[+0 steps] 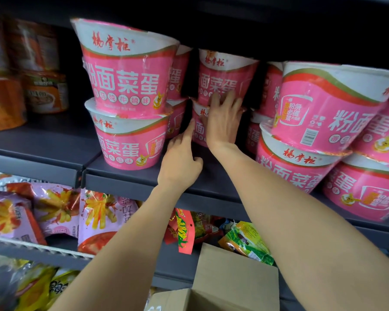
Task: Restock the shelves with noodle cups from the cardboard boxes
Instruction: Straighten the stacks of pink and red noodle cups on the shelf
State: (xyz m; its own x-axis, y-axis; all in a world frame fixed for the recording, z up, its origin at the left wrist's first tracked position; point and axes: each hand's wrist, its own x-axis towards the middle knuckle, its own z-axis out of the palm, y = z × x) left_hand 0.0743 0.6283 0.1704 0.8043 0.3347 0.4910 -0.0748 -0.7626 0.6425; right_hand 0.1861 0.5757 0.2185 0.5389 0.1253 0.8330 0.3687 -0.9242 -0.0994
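Pink noodle cups stand in stacks of two on a dark grey shelf (130, 184). A front left stack has an upper cup (127, 72) on a lower cup (130, 143). Further back in the middle gap is another stack, upper cup (226, 70) over lower cup (197, 131). My right hand (222, 124) lies flat against this stack, fingers spread across where the two cups meet. My left hand (180, 163) rests on the shelf, holding nothing, its index finger touching the lower cup's left side. More stacked cups (323, 108) fill the right. An open cardboard box (236, 274) sits below.
Orange-labelled cups (45, 93) stand on the same shelf at the far left, with a bare stretch of shelf between them and the pink cups. The shelf below holds purple snack bags (54, 212) and a green packet (247, 243).
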